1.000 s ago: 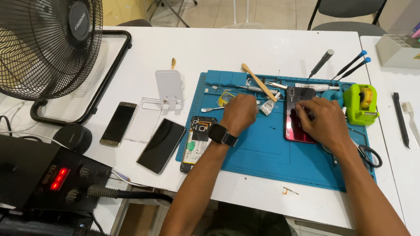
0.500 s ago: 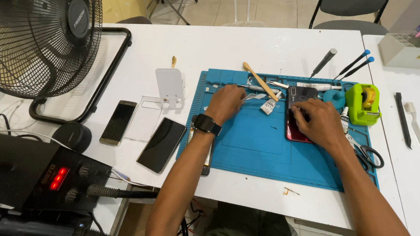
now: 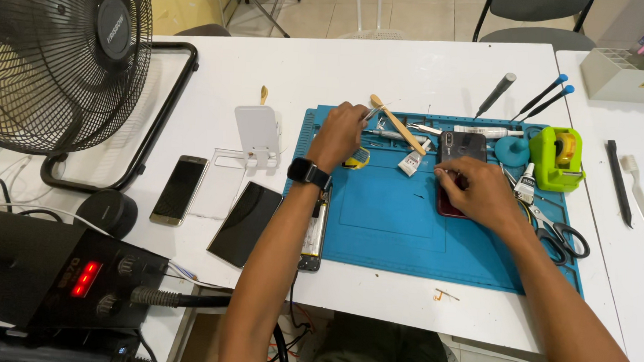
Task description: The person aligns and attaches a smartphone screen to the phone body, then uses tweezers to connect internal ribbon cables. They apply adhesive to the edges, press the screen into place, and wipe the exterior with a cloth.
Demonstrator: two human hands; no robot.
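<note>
The blue mat (image 3: 401, 222) has open room across its centre; tools crowd its far edge. The left hand (image 3: 341, 130) has moved from mid-mat to that edge, fingers pinching metal tweezers (image 3: 373, 112). The right hand (image 3: 479, 193) rests on the dark red phone (image 3: 452, 147), fingers narrow, contents not discernible.

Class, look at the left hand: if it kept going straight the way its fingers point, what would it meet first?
The left hand holds tweezers and points up and right across the blue mat. The wooden stick lies first in that line, probably; height above the mat is unclear.
</note>
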